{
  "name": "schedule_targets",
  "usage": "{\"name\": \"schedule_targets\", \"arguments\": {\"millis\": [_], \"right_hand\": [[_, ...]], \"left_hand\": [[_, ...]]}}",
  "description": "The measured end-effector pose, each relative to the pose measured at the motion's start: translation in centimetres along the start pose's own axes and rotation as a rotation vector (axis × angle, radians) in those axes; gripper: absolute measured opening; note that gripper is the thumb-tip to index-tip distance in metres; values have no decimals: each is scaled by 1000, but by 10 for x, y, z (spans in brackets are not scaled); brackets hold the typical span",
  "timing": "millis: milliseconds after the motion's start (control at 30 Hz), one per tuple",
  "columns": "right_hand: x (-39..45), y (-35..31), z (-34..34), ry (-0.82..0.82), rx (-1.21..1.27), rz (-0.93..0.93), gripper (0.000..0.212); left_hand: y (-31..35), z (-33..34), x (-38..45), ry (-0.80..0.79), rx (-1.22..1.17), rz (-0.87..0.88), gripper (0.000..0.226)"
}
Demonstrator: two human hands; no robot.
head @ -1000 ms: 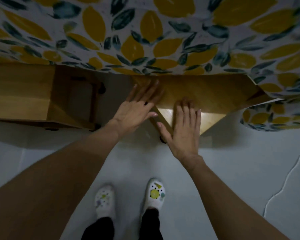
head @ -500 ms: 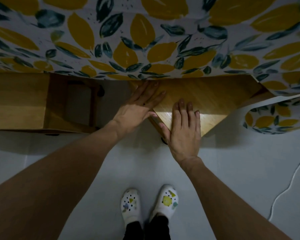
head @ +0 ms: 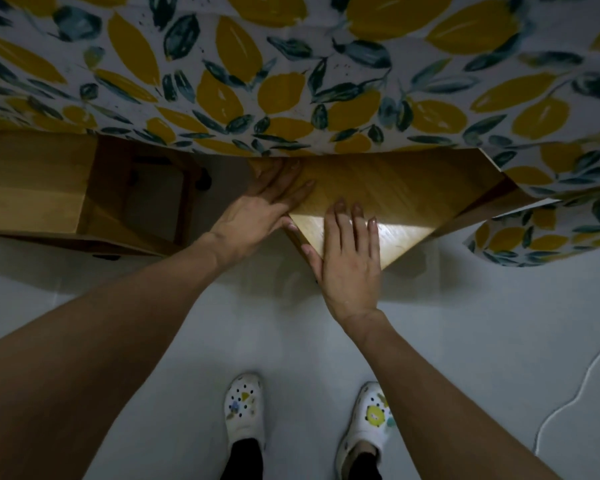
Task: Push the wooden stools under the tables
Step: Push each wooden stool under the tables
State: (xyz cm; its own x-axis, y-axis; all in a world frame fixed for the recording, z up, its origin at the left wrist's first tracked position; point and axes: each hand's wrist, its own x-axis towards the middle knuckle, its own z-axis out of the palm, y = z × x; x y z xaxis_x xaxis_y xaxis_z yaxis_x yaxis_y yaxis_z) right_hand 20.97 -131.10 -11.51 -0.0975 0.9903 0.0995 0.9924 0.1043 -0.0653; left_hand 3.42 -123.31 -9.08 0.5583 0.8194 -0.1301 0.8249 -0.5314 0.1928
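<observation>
A wooden stool (head: pixel 402 199) stands turned at an angle, its seat mostly beneath the edge of the table covered by a lemon-patterned cloth (head: pixel 291 71). One corner of the seat still pokes out toward me. My left hand (head: pixel 267 209) lies flat on the seat's left edge, fingers spread and reaching under the cloth. My right hand (head: pixel 350 258) rests flat on the near corner of the seat, fingers apart. A second wooden stool (head: pixel 32 188) sits to the left, partly under the same table.
The tablecloth's corner (head: pixel 548 216) hangs down at the right beside the stool. My two white clogs (head: pixel 243 407) stand on the pale grey floor. A thin white cable (head: pixel 575 393) curls along the floor at the right.
My feet have stepped forward and apart, and the view has shifted closer to the table. Both hands stay flat on the stool's seat, which sits slightly further under the cloth.
</observation>
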Motion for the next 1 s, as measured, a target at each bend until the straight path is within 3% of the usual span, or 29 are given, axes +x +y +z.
{"name": "schedule_targets", "arguments": {"millis": [100,367,500,633,767,1000], "right_hand": [[-12,22,-3,-27,0,-94,62],[-52,139,-24,-175,-13,-481,69],[-67,200,-39,-263,-16,-628,70],[-79,199,-49,-286,29,-524,77],[-82,175,-42,-321,-1,-309,96],[-61,206,-40,-340,-17,-339,99]], "left_hand": [[23,9,-10,41,85,-32,63],[158,47,-42,25,63,-334,66],[197,56,-66,-41,44,-250,67],[164,49,-67,2,172,-231,79],[141,40,-55,-98,174,-197,94],[153,38,-29,-83,131,-201,96]]}}
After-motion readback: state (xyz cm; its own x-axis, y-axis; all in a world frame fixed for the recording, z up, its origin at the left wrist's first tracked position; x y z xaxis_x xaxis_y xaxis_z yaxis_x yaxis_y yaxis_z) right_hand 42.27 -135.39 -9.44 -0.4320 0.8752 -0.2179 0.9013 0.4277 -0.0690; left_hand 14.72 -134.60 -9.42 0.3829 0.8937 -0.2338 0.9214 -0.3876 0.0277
